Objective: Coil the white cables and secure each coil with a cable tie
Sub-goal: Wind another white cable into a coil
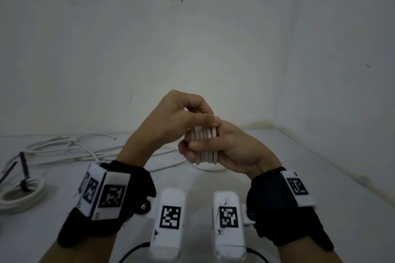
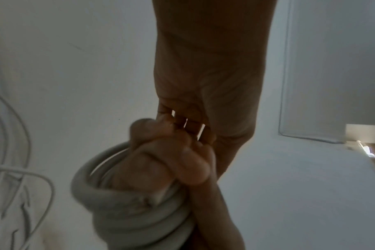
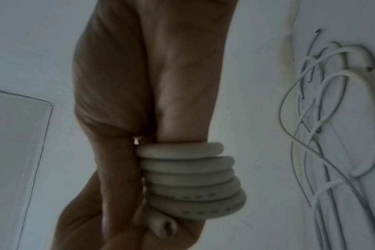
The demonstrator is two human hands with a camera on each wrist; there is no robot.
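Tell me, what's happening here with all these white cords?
A person is winding a thick white cable coil held up between both hands: the right hand grips the stacked loops, and the left hand curls over their top. No tie is on it yet. On the white table, one finished white coil with a black cable tie lies at the left, beside loose thin white cables.

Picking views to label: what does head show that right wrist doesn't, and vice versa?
Head only: a tied coil with its black cable tie at the table's left edge, the wrist rigs, and the left hand from above.
Right wrist only: dashed print on the lower turns of the held coil, and its cut end by the fingers.
Both: the right hand grips the held coil; loose white cables lie on the table.
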